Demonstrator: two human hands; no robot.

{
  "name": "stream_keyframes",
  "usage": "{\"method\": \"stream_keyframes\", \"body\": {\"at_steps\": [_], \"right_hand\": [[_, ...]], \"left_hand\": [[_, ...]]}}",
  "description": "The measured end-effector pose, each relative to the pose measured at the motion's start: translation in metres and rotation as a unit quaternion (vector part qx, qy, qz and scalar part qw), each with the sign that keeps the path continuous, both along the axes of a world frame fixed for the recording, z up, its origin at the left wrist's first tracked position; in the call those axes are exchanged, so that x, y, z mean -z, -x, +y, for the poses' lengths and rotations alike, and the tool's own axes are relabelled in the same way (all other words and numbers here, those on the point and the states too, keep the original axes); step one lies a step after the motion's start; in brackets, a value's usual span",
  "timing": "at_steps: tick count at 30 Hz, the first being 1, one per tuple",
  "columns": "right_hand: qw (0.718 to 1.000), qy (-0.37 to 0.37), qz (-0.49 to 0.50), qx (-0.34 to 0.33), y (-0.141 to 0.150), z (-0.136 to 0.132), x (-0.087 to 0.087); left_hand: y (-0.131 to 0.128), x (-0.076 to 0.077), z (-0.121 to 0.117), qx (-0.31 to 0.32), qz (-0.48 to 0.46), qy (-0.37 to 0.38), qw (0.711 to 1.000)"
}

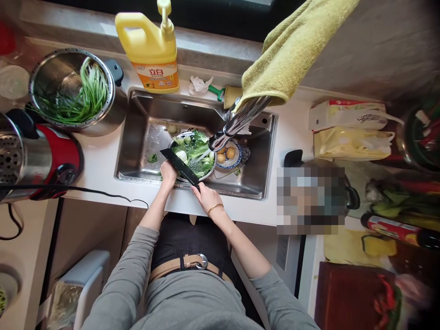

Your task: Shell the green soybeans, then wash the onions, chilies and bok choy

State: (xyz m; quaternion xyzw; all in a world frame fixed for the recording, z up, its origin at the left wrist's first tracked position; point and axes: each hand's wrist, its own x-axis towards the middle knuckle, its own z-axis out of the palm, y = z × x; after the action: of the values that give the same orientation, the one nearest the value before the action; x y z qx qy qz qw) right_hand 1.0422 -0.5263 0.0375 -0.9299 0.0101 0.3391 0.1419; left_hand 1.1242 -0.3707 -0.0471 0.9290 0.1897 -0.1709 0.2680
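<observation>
My right hand [209,198] is wrapped round the near end of a broad black-bladed knife [180,165], held slantwise over the near rim of a metal basin. My left hand [168,173] is closed beside the blade, partly behind it; what its fingers hold is hidden, though a bit of green leaf shows next to it. In the basin lie leafy greens with pale stems [197,142] in water. A stream runs onto them from the chrome faucet [227,130]. Right of the basin, a blue-patterned bowl [238,160] holds round brown items like potatoes or eggs.
A yellow towel [285,55] drapes over the faucet above the steel sink [256,183]. Behind stands a yellow detergent jug [151,50]. A pot [117,110] with scallions and a red appliance [62,151] are left; a lidded pot [352,197] and cutting board [343,293] are right.
</observation>
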Motion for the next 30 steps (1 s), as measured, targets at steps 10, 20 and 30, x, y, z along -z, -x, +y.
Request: {"method": "stream_keyframes", "body": {"at_steps": [10, 20, 30], "right_hand": [[1.0, 0.006, 0.019, 0.01, -0.014, 0.005, 0.007], [0.999, 0.028, 0.037, 0.009, -0.026, 0.003, 0.024], [0.992, 0.03, 0.049, 0.108, -0.049, -0.022, 0.058]], "left_hand": [[0.003, 0.003, 0.002, 0.029, -0.003, -0.034, 0.999], [0.005, 0.006, -0.001, 0.07, 0.014, -0.082, 0.994], [0.005, -0.009, 0.003, 0.111, -0.028, -0.072, 0.991]]}}
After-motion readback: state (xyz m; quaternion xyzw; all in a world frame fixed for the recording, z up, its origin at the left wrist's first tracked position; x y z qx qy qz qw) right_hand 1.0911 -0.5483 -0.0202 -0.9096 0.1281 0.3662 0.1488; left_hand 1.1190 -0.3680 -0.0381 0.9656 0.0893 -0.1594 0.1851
